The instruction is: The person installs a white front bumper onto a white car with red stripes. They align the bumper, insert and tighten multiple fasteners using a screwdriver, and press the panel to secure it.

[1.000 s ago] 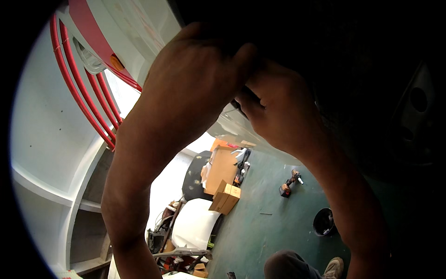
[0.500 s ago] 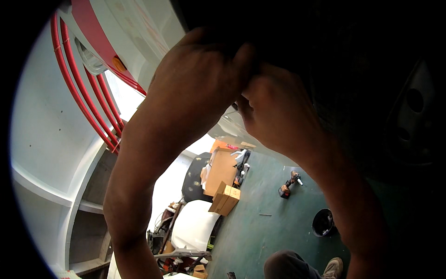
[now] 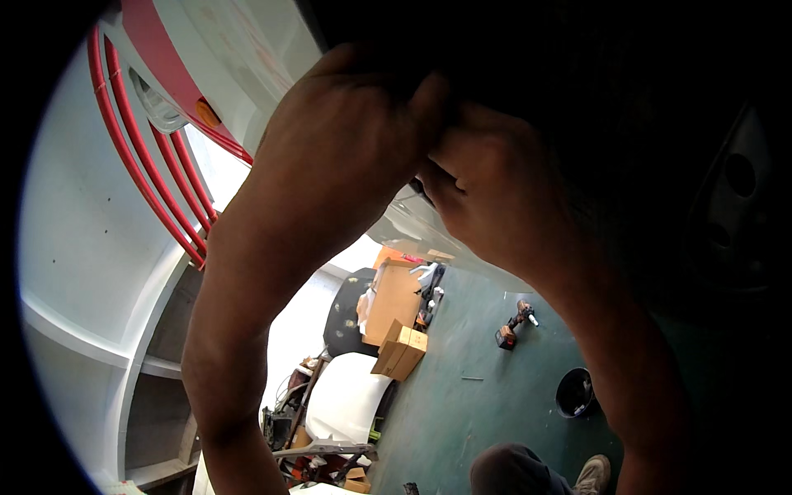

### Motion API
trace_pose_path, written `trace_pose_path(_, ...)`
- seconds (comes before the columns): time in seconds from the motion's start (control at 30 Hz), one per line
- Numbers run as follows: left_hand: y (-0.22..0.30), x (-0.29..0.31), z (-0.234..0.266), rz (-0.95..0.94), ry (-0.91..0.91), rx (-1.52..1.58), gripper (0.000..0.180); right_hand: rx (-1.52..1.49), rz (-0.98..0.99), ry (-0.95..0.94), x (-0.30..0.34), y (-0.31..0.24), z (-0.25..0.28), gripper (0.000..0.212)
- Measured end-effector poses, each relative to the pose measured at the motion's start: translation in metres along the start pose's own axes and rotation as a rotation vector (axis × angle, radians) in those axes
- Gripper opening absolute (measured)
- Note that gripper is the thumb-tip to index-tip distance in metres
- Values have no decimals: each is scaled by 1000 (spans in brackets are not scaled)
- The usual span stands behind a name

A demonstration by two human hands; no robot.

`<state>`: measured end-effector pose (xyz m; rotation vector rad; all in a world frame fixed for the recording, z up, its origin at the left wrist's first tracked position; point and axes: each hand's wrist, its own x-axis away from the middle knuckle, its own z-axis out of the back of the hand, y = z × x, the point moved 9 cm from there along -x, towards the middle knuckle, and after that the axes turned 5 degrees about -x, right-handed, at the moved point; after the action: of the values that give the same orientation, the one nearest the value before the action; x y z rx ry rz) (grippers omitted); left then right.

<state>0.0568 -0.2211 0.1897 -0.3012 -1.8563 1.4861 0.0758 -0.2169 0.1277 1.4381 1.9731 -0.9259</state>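
Observation:
Both arms reach up to the dark edge of a white vehicle body panel point(image 3: 247, 49) with a red stripe. My left hand point(image 3: 351, 124) is at that edge, its back toward the view; its fingertips vanish into the shadow. Close against it on the right is my right hand point(image 3: 495, 169), fingers curled in and pressed together near the left thumb. A small dark bit shows below the right fingers, but what they grip is hidden. The dark area above both hands is too dim to make out.
On the green floor point(image 3: 445, 412) lie a cordless drill point(image 3: 516, 326), a thin rod point(image 3: 472, 379) and a round black container point(image 3: 575, 393). Cardboard boxes point(image 3: 402, 352) and a white panel point(image 3: 346, 400) stand further left. Red pipes point(image 3: 136, 148) run along the wall. A dark metal piece with holes is at right.
Both hands stay together at the panel edge. My right hand has turned slightly, and a small gap now shows by its thumb. The view has shifted a little.

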Motion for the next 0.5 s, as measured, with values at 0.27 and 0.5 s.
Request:
trace_pose_path(0.27, -4, -3, 1, 16, 38, 76, 66, -36, 17, 38, 0, 7, -1, 17)
trace_pose_path(0.5, -2, -2, 2, 3, 31, 59, 67, -86, -37, 32, 3, 11, -3, 17)
